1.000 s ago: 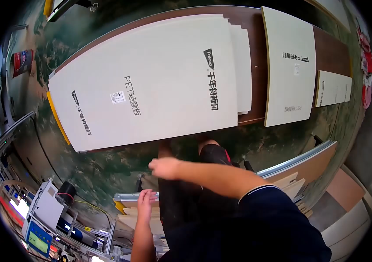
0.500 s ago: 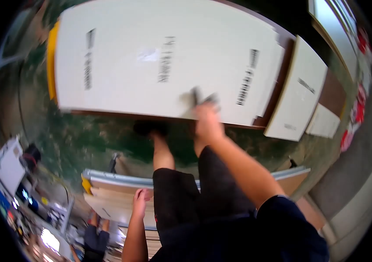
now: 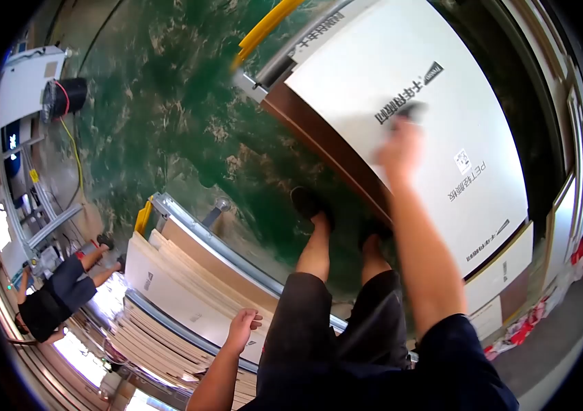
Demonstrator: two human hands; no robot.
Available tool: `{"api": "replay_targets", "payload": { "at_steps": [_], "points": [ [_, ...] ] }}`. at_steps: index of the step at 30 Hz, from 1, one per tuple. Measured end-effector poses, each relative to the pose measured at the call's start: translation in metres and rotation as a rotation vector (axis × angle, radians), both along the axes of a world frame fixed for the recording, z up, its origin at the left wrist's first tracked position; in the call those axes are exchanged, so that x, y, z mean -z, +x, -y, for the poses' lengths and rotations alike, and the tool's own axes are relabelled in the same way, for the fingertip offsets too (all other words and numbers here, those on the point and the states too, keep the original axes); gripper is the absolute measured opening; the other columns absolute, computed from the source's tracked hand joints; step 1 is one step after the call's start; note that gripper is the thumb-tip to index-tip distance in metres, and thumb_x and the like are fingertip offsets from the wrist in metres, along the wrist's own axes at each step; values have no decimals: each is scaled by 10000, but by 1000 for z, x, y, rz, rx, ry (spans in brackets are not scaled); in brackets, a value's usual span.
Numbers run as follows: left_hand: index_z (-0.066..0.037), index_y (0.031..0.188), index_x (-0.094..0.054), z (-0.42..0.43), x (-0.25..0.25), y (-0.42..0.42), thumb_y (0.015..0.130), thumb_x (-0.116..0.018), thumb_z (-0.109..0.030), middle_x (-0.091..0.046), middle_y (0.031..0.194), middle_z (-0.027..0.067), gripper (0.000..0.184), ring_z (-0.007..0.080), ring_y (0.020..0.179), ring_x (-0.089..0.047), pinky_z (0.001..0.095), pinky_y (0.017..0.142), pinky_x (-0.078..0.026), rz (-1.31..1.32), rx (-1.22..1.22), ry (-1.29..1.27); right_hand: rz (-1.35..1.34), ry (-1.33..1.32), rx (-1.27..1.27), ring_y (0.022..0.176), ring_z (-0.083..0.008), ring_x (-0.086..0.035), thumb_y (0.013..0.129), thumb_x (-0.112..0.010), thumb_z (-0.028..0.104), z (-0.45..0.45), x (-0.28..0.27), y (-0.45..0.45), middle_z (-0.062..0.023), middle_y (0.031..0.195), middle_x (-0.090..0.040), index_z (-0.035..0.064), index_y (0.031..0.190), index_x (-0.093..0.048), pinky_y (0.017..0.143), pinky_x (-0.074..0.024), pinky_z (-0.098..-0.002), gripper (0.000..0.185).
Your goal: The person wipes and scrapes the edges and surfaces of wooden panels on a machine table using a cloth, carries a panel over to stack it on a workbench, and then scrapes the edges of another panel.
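My right hand (image 3: 401, 152) is closed on a small dark object (image 3: 411, 109), too blurred to name. It is over a large white panel (image 3: 435, 185) printed with black lettering, close to the writing; whether it touches the panel I cannot tell. The panel tops a stack whose brown edges (image 3: 332, 154) show along the near side. My left hand (image 3: 242, 330) hangs low beside my leg, fingers loosely bent and apart, with nothing in it. Below it lies another stack of pale boards (image 3: 182, 274).
A grey metal rail (image 3: 223, 240) edges the lower stack. Green floor (image 3: 189, 123) lies between the stacks, with a dark bucket (image 3: 65, 99) and a yellow cable (image 3: 72, 151). Smaller white panels (image 3: 504, 267) are at right. Another person (image 3: 58, 294) is at far left.
My view has turned, so the large panel now slants toward the upper right. My right hand has moved along it to another line of lettering. The left hand still hangs low.
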State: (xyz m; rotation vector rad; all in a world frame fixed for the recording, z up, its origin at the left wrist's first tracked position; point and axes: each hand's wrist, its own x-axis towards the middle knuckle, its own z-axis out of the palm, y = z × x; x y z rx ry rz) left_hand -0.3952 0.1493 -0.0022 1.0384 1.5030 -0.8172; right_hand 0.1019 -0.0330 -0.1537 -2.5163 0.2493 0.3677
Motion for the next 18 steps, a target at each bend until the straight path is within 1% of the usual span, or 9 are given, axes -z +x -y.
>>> {"api": "replay_targets", "payload": {
  "at_steps": [1,2,4,7,11,12,16,17,18],
  "points": [
    [-19,1102,-589,-5,2,-2,982,-477,-291,-675,993,129,318,207,839,-647,314,779,-493,6,-6,-9,115,-84,-372,989,-351,-571,794,-553,21,-54,16,-38,-189,1034,-595,38,1082,-639,876,-464,-451,301],
    [-17,1104,-588,-11,2,-3,984,-476,-292,-675,995,133,321,209,839,-649,315,780,-495,15,-8,-19,-182,109,-677,1031,-345,-561,788,-581,44,-105,-31,-52,-172,1024,-591,50,1050,-651,927,-461,-422,271],
    [-18,1106,-583,-31,4,-10,990,-472,-293,-676,993,148,319,212,828,-654,314,769,-504,49,-34,-25,-129,496,-983,1047,-330,-567,697,-654,18,-162,-16,-92,-161,1043,-605,42,1025,-679,936,-471,-388,330],
    [-23,1107,-581,-72,-7,-7,988,-477,-291,-678,987,149,311,212,818,-656,311,754,-512,48,-168,33,52,457,-570,979,-306,-582,709,-590,-83,-191,-45,-44,-144,949,-575,19,1030,-669,850,-515,-397,347],
    [-28,1110,-579,-111,-15,-16,966,-480,-294,-679,979,151,318,211,813,-657,306,735,-514,-17,-248,88,380,118,-195,850,-361,-572,703,-606,9,-100,-22,89,-177,921,-592,-2,1028,-657,758,-467,-450,330],
    [-33,1108,-580,-115,-15,-22,957,-477,-294,-680,974,149,319,206,794,-658,301,722,-511,-38,-252,101,199,59,67,840,-325,-621,753,-590,-4,-68,-23,117,-172,947,-608,-8,1055,-662,756,-509,-434,311],
    [-41,1100,-585,-129,-25,-27,964,-461,-254,-684,966,134,281,194,767,-661,289,702,-501,-61,-227,53,-263,74,278,881,-315,-642,812,-536,-2,-67,-14,140,-186,1003,-605,-32,1131,-619,783,-525,-432,331],
    [-45,1099,-588,-136,-30,-14,967,-460,-237,-685,971,126,265,187,781,-661,285,700,-499,-75,-209,37,-58,-78,4,978,-336,-626,790,-577,23,-91,32,106,-222,1053,-600,-17,1128,-609,851,-517,-430,341],
    [-45,1099,-589,-144,-35,-1,967,-465,-240,-685,974,127,266,188,794,-659,287,708,-500,-84,-190,30,40,-136,-228,889,-337,-608,712,-628,17,-125,76,63,-211,975,-595,-10,947,-652,796,-498,-452,237]
  ]
}}
